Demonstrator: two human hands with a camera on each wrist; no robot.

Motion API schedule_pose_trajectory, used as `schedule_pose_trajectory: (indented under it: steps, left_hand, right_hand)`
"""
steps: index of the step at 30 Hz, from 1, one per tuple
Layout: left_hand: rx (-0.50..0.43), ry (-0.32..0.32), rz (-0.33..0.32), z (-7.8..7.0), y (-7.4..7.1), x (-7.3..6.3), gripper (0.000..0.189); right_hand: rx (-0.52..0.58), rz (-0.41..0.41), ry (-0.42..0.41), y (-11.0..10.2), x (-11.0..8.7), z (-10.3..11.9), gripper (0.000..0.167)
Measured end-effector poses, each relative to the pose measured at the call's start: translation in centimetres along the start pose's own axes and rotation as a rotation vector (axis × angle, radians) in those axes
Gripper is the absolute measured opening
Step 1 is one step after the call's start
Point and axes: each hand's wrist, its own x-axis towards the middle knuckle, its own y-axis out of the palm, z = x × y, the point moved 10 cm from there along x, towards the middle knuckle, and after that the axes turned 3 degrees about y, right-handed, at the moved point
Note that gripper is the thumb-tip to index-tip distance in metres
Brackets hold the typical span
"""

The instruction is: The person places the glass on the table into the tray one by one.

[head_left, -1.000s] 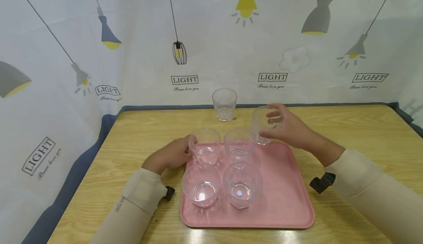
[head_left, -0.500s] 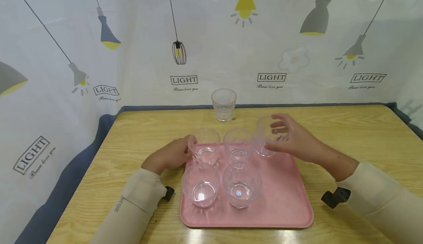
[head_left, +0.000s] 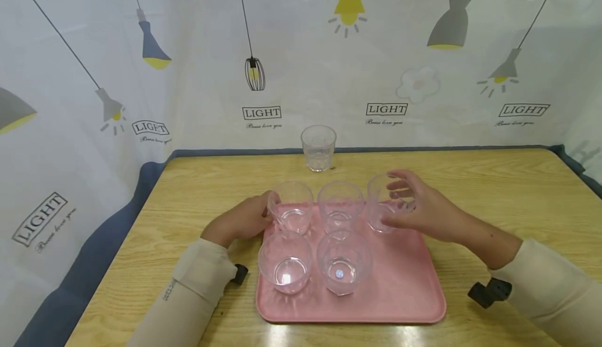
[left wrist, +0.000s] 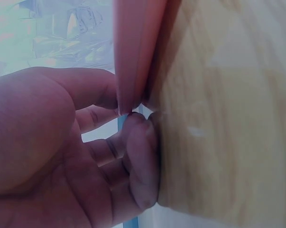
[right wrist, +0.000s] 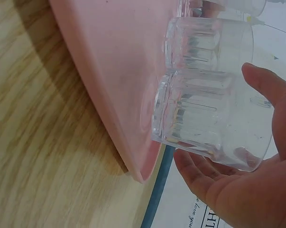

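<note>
My right hand (head_left: 425, 208) grips a clear cup (right wrist: 209, 114) around its side, thumb on one side and fingers on the other. That cup stands upright at the back right of the pink tray (head_left: 400, 284), its base right at the tray's surface. At the tray's back left my left hand (head_left: 246, 217) holds the tray's edge (left wrist: 131, 52), thumb over the rim and fingers curled below. On the tray are several more clear cups: a back-left cup (head_left: 291, 208), a back-middle cup (head_left: 340, 206), a front-left cup (head_left: 285, 261) and a front-middle cup (head_left: 344, 261).
Another clear cup (head_left: 319, 148) stands behind the tray, near the back edge of the wooden table (head_left: 211, 174). A white curtain (head_left: 301, 38) printed with lamps hangs behind the table and along its left.
My right hand has brought its cup from behind the tray's back edge toward me and slightly right, down onto the tray's back right. My left hand stays at the tray's edge.
</note>
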Motion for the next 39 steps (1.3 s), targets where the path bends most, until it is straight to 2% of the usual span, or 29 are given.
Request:
schedule_pose_trajectory:
  steps: [9,30,39]
  left_hand:
    - [0.008,0.007,-0.002,-0.3,-0.1,-0.1,0.015]
    - [0.038,0.011,0.008,0.0,0.0,0.2,0.019]
    - [0.026,0.019,0.013,-0.1,0.1,0.2,0.013]
  right_hand:
    - [-0.011,-0.012,-0.012,0.4,-0.5,-0.3,0.095]
    - [0.004,-0.001,-0.041,1.3,-0.3,-1.2,0.09]
    - [0.007,0.006,-0.032,1.3,-0.4,-1.2,0.092]
